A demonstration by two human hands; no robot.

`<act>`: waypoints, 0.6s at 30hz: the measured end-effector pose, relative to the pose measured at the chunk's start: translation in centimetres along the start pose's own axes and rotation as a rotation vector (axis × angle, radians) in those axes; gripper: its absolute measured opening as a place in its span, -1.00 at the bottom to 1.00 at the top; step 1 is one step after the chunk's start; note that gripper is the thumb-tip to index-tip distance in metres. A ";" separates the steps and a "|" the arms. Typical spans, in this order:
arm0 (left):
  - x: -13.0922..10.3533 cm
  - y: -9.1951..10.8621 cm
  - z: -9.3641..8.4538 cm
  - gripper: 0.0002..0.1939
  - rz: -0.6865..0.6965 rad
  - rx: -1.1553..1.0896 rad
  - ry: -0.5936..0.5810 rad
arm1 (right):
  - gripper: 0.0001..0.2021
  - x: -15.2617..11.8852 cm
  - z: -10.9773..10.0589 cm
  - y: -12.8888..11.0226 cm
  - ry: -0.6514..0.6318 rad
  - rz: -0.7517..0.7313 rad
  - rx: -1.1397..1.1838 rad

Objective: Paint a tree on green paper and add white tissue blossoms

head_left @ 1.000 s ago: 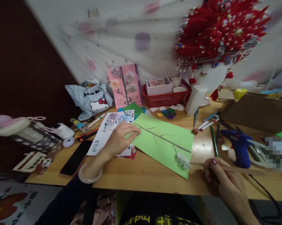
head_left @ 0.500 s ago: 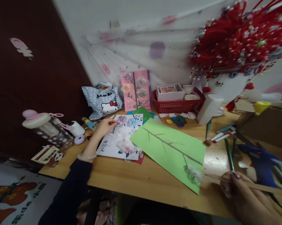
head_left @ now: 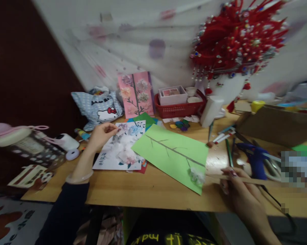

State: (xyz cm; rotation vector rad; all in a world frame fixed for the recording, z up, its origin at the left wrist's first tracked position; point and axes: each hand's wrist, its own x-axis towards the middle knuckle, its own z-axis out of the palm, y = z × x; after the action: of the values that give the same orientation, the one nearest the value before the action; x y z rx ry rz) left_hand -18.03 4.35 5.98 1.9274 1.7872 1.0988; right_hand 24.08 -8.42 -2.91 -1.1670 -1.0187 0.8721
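Observation:
My left hand (head_left: 103,135), its fingertips pinched together, is over the upper left of a white sheet (head_left: 102,160). Anything held in that pinch is too small to make out. Raised paper flowers in purple, blue and pale pink cover the sheet, with dark written characters at its lower left. A light green sheet (head_left: 166,163) overlaps it, bearing a painted brown branch (head_left: 177,150) and one white ruffled flower (head_left: 196,175) at the lower right. Beside that flower, my right hand (head_left: 241,190) is closed around a long, thin, flat light-brown stick (head_left: 265,182).
A blue glue gun (head_left: 256,158), several brushes (head_left: 222,135) and a green pencil (head_left: 229,153) lie at right. Behind stand a red basket (head_left: 177,110), a pink flower picture (head_left: 135,93) and a checked bag (head_left: 98,107). A bottle (head_left: 23,139) lies left; a red beaded headdress (head_left: 240,41) rises behind.
The view has swung to the right, so everything appears further left. My left hand remains pinched by the white sheet, and my right hand still holds the stick.

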 end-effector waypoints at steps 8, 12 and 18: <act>-3.5 10.9 5.7 -0.79 0.256 -0.161 -0.687 | -0.77 -2.4 -0.8 0.9 -0.330 -0.254 -0.214; -5.0 13.1 9.2 -0.85 0.271 -0.212 -0.990 | -0.81 -2.5 -1.2 1.2 -0.424 -0.248 -0.417; -6.2 13.4 11.4 -0.84 0.332 -0.242 -1.067 | -0.82 -2.3 -0.5 0.9 -0.211 -0.340 -0.625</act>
State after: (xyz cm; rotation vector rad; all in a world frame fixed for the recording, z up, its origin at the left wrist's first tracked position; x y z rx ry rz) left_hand -0.11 -0.80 5.34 2.0658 0.7396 0.1902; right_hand 23.83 -10.55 -4.23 -1.3711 -1.6835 0.4121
